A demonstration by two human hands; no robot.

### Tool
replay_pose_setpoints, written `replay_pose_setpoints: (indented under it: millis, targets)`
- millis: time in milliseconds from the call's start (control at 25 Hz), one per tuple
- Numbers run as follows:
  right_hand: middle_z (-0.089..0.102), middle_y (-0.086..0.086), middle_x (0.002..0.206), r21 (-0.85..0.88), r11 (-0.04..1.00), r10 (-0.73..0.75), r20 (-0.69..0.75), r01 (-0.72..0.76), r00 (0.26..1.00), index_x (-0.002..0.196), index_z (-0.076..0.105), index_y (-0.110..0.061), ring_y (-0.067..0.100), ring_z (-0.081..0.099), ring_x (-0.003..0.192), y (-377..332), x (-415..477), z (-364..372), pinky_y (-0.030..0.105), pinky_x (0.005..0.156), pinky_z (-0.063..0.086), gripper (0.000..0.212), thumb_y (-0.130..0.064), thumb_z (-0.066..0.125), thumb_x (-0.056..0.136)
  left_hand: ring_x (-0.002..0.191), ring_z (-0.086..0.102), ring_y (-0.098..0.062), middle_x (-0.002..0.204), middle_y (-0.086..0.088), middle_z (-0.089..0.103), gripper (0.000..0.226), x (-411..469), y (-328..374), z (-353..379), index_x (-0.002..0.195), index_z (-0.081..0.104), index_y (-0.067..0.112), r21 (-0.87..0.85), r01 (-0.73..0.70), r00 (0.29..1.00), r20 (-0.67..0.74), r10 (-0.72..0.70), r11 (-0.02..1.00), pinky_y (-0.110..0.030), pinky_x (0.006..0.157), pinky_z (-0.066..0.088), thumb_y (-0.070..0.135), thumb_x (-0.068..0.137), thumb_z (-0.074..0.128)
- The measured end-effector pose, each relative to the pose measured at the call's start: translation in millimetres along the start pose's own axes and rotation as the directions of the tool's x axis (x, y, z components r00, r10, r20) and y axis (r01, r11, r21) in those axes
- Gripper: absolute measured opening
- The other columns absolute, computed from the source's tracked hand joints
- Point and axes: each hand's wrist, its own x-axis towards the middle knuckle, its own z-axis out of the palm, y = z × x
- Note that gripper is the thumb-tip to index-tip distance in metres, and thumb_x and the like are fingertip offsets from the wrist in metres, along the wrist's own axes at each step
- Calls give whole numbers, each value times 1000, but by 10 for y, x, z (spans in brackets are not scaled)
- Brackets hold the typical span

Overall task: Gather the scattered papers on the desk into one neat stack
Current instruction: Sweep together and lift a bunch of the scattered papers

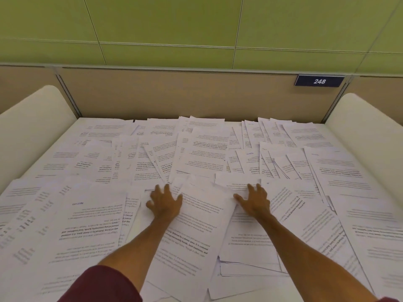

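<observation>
Scattered white printed paper sheets (pixel 202 153) cover nearly the whole pale counter (pixel 250 286), from the near edge to the beige partition panel (pixel 174 94) at the back. They lie overlapped at many angles, some fanned in loose runs, none yet squared into a stack. Most print reads upside down from the wearer's side.

One sheet with bold black text (pixel 196 219) lies tilted in the near middle, on top of its neighbours. The left hand (pixel 164 202) rests flat on its left upper edge, fingers (pixel 166 188) spread apart and pressing down, not clamped on anything. The right hand (pixel 255 200) rests just beside the sheet's right upper corner, fingers likewise splayed, palm down on the papers there. Both hands look slightly blurred. A dark red sleeve (pixel 102 284) shows on the left arm.

Handling, as a judgement: single sheets are light, thin and limp, and will slide readily over one another on the smooth surface. They crease or dog-ear if pinched hard, and a fast sweep could push far sheets against the partition or over the near edge. Flat palms dragging inward should bunch several at once; after that, a grip on the two long edges of the bunch, then tapping an edge down, would square it.

Outward: white rounded side dividers (pixel 32 118) flank the counter on the left and right. A dark blue plate numbered 248 (pixel 319 81) sits on the partition's upper right, under a green panelled wall (pixel 196 25).
</observation>
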Motion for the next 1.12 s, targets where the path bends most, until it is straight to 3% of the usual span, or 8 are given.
replay_pose_setpoints:
  millis: [160,240,400,560,640,800,960,1120]
  targets:
    - [13,14,161,-58,981,184,-31,-185,982,151,25,-20,39,9,148,322,-33,-95,56,117,20,88,-68,53,84,147,-6,-42,160,-20,-8,98,67,-338,-125,152,12,18,-73,288,957,66,-284,955,-66,113,1,71,79,52]
    - [4,14,162,-72,974,216,13,-214,976,154,16,-23,42,3,148,297,-63,-12,57,117,15,91,-71,49,84,147,-4,-41,160,-19,-6,96,24,-300,-67,152,12,22,-57,255,964,89,-250,965,-64,114,5,69,79,54]
    - [5,13,163,-108,989,109,47,-104,993,155,13,-25,41,7,148,57,-25,93,59,114,16,85,-72,38,89,147,7,-39,161,-17,2,88,-57,36,58,153,11,23,-67,49,999,28,-47,997,-55,115,15,63,86,51]
    - [26,14,159,62,991,125,-114,-118,986,150,32,-20,37,23,145,418,63,-203,59,113,25,79,-65,51,88,145,12,-39,159,-18,9,112,-23,-81,-33,151,13,13,-84,186,982,3,-187,979,-58,113,18,76,70,58]
    - [27,18,158,36,971,238,-125,-235,963,151,30,-18,41,23,144,777,87,-385,62,112,26,94,-70,60,79,142,20,-39,154,-19,21,118,-15,-240,-67,146,22,11,-46,254,967,-12,-255,966,-56,112,23,83,60,60]
    - [14,21,160,24,937,349,-20,-349,937,154,15,-17,44,12,147,1250,122,-570,65,114,17,122,-67,77,63,132,33,-34,142,-17,34,107,-27,-262,-47,134,38,12,59,180,983,-59,-176,982,-49,105,33,82,57,63]
    - [18,20,158,-86,935,341,-38,-343,939,153,17,-17,45,16,145,1137,112,-450,61,113,20,116,-75,68,66,128,37,-35,142,-18,34,96,-102,26,66,139,31,10,0,94,994,-49,-94,996,-46,101,40,69,71,64]
    - [22,20,156,-127,965,221,-66,-227,973,152,22,-17,42,20,143,955,134,-367,57,113,25,105,-79,55,74,135,32,-41,150,-22,27,95,-127,220,104,146,20,7,-68,105,994,7,-105,992,-50,107,38,58,79,64]
